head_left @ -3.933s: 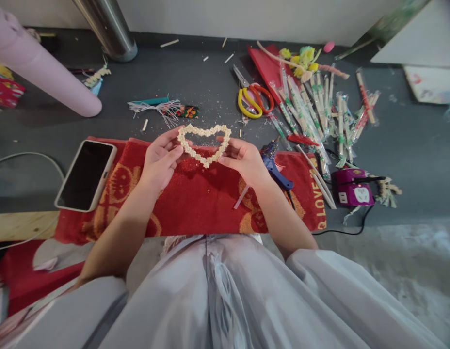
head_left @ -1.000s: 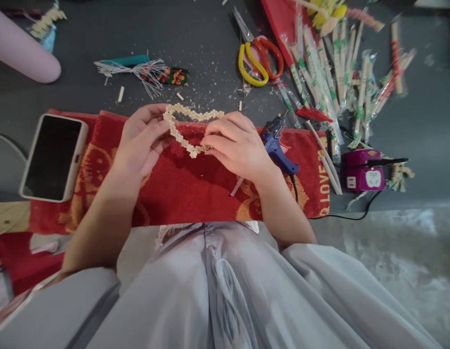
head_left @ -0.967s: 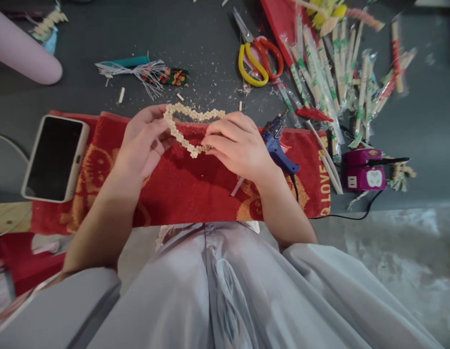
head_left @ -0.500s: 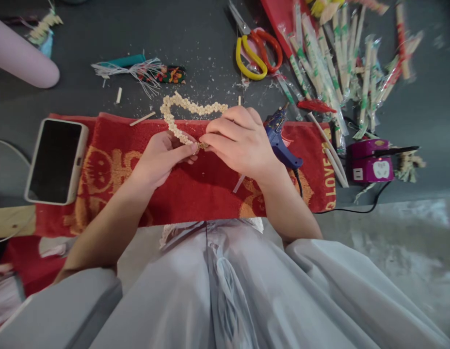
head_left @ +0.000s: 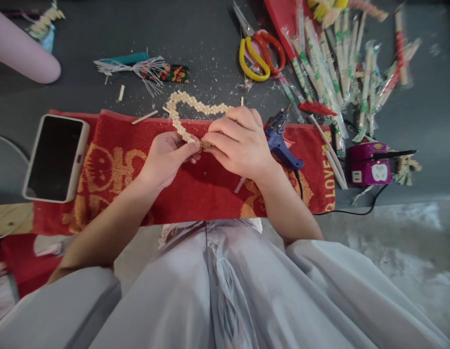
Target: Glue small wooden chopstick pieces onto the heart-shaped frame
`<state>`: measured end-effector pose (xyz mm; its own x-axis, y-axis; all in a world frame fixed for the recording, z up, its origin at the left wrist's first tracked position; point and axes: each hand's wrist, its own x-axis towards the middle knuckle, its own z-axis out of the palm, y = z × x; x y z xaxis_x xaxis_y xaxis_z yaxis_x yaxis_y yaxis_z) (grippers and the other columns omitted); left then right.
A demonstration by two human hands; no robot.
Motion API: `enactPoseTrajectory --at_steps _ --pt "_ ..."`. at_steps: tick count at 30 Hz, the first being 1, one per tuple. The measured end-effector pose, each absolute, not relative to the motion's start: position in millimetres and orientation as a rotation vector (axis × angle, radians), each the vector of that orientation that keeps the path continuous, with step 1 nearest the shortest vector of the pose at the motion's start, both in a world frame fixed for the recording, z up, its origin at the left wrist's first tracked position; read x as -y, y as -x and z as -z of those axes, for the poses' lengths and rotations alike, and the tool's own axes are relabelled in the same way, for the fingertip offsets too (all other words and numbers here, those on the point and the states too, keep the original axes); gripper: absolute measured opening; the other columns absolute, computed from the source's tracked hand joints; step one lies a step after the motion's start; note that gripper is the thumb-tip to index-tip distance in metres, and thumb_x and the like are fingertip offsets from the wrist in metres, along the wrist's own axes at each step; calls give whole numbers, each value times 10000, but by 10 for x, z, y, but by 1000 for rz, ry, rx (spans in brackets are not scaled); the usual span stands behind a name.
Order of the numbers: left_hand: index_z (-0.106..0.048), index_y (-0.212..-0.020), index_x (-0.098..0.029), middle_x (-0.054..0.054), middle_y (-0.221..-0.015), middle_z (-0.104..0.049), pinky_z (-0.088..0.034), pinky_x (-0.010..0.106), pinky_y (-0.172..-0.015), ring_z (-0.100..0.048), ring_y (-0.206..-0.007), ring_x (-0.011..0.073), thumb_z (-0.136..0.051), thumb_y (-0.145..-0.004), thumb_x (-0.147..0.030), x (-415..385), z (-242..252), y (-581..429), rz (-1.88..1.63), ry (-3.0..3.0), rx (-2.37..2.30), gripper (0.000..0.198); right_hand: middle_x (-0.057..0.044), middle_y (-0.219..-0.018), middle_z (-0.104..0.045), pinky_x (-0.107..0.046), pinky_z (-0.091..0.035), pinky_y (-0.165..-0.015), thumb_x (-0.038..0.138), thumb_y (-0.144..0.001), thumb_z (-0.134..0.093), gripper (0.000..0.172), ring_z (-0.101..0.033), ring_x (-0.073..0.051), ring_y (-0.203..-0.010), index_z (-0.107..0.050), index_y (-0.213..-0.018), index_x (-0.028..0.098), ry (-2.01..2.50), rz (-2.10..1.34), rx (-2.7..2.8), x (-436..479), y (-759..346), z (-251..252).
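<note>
Between my hands is a pale cream beaded-looking strand (head_left: 190, 101), bent into a loop above the red towel (head_left: 196, 194). My left hand (head_left: 167, 157) pinches its lower left end between thumb and fingers. Close against it, my right hand (head_left: 239, 140) has its fingers curled down on a small brownish bit at the same end and partly covers the loop's right side. The right fingertips are mostly hidden. A blue glue gun (head_left: 281, 140) lies on the towel just right of my right hand, and a thin clear stick (head_left: 240, 184) shows below that hand.
A phone (head_left: 56, 157) lies at the towel's left end. Scissors (head_left: 259, 55) and several plastic-wrapped sticks (head_left: 319, 63) lie at the back right. A purple power adapter (head_left: 368, 165) with cords sits right. Behind the towel are white threads (head_left: 137, 68) and scattered crumbs.
The view has shifted slightly. Both hands keep their grip on the strand at nearly the same spot, and a short stick end now shows by the loop's left side.
</note>
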<state>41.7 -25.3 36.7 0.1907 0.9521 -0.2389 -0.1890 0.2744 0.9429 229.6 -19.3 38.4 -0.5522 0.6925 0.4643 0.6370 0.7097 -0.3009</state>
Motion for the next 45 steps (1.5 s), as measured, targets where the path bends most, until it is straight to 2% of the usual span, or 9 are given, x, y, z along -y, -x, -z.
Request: enactPoseTrajectory --at_steps 5,12,21,26,31,39,45 --pt "-632 -591 -160 -15 -540 -605 -442 208 -491 -544 -497 73 -773 -708 -177 265 -384 -432 -998 -946 -1085 184 -33 -1075 -675 -512 -375 -1014 306 -1032 -370 307 -536 -233 -1096 -671 -1033 248 1008 -124 2318 193 -2274 -344" --pt "-671 -630 -164 -23 -542 -624 -437 210 -470 -529 -470 67 -823 -636 -215 256 -366 -408 -1053 -1029 -1009 161 -17 -1085 -690 -479 -367 -1019 295 -1045 -335 337 -547 -218 -1101 -669 -1076 259 970 -143 2341 181 -2296 -350" --pt "-677 -664 -163 -29 -526 -620 -426 212 -473 -528 -468 68 -769 -648 -105 261 -403 -388 -1019 -1059 -987 110 3 -1103 -699 -442 -376 -980 320 -1052 -339 337 -560 -203 -1085 -671 -1074 269 956 -147 2377 182 -2323 -390" --pt "-661 -636 -165 -28 -534 -613 -422 189 -461 -536 -461 61 -794 -639 -172 255 -383 -383 -1004 -1087 -984 133 8 -1109 -696 -466 -353 -1027 351 -1051 -341 340 -551 -209 -1095 -671 -1094 279 955 -147 2400 177 -2335 -390" --pt "-664 -616 -167 -35 -502 -600 -416 178 -446 -522 -438 59 -759 -618 -155 246 -401 -399 -1013 -1062 -1013 96 9 -1078 -697 -498 -338 -1053 337 -1050 -345 343 -543 -213 -1098 -682 -1072 281 982 -126 2369 185 -2324 -382" --pt "-605 -562 -164 -33 -480 -577 -419 186 -433 -517 -421 76 -701 -671 -73 240 -431 -426 -997 -1088 -1143 171 3 -1052 -696 -489 -369 -1026 309 -1047 -345 346 -564 -213 -1075 -690 -1040 275 1019 -107 2337 207 -2291 -391" --pt "-590 -556 -168 -28 -476 -562 -414 189 -429 -512 -420 79 -694 -684 -82 236 -424 -423 -967 -1113 -1174 186 -15 -1032 -703 -503 -414 -986 307 -1048 -343 349 -583 -226 -1074 -686 -1011 253 1014 -109 2328 208 -2288 -398"
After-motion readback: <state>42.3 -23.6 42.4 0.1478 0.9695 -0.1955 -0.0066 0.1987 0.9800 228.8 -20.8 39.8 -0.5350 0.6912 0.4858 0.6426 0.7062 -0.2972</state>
